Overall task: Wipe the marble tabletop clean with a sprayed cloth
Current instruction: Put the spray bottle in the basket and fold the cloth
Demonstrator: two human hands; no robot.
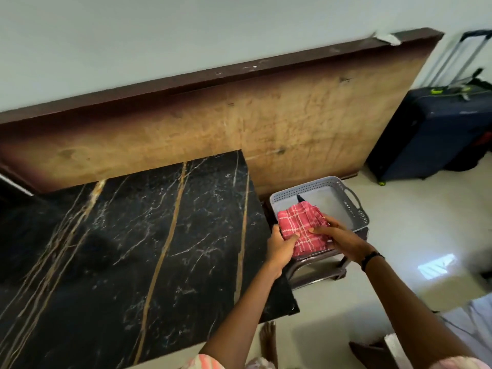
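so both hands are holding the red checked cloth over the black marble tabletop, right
Not quite. Both the left hand and right hand do hold the red checked cloth, but the head view shows it over the grey basket on the stool beside the table, not over the black marble tabletop.

We see the surface at nine o'clock, the basket on a stool at three, a suitcase at one.

A pale wall backs a wooden board; a dark suitcase stands on the glossy floor.
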